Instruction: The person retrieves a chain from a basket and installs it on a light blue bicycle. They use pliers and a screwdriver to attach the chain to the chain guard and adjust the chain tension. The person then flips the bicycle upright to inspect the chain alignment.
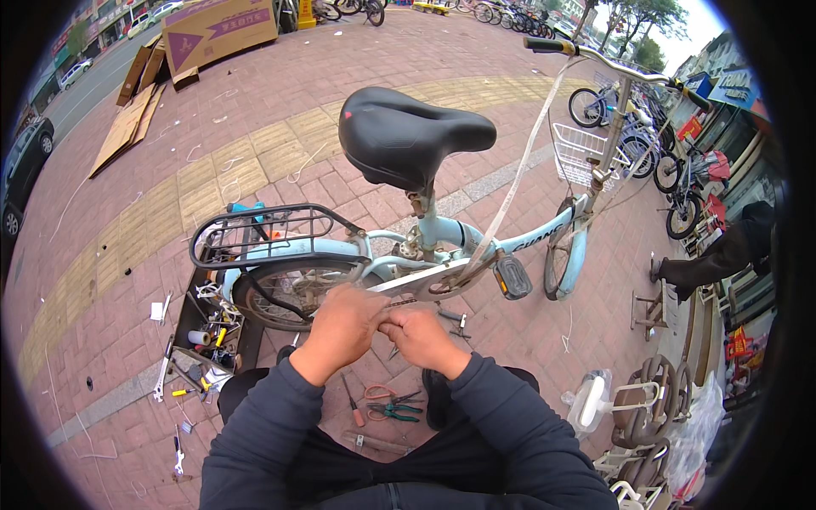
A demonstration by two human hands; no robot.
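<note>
A light blue bicycle (544,234) stands in front of me, with a black saddle (399,136) and a black rear rack (263,238). My left hand (344,327) and my right hand (422,336) meet low at its near side, below the pale chain guard (429,279). Both have curled, closed fingers, their tips pressed close together. A short dark stretch of bicycle chain (401,302) shows just above the fingertips, and they appear to grip it. My left hand partly covers the area beside the rear wheel (285,293). The pedal (512,277) sits to the right of my hands.
Pliers (393,411) and a red-handled screwdriver (354,405) lie between my feet. At left are a toolbox (246,344) of tools and a wrench (163,374). Child seats (646,399) stand at right, near a stool (653,310) and another person's leg (710,268). Cardboard (127,132) lies far left.
</note>
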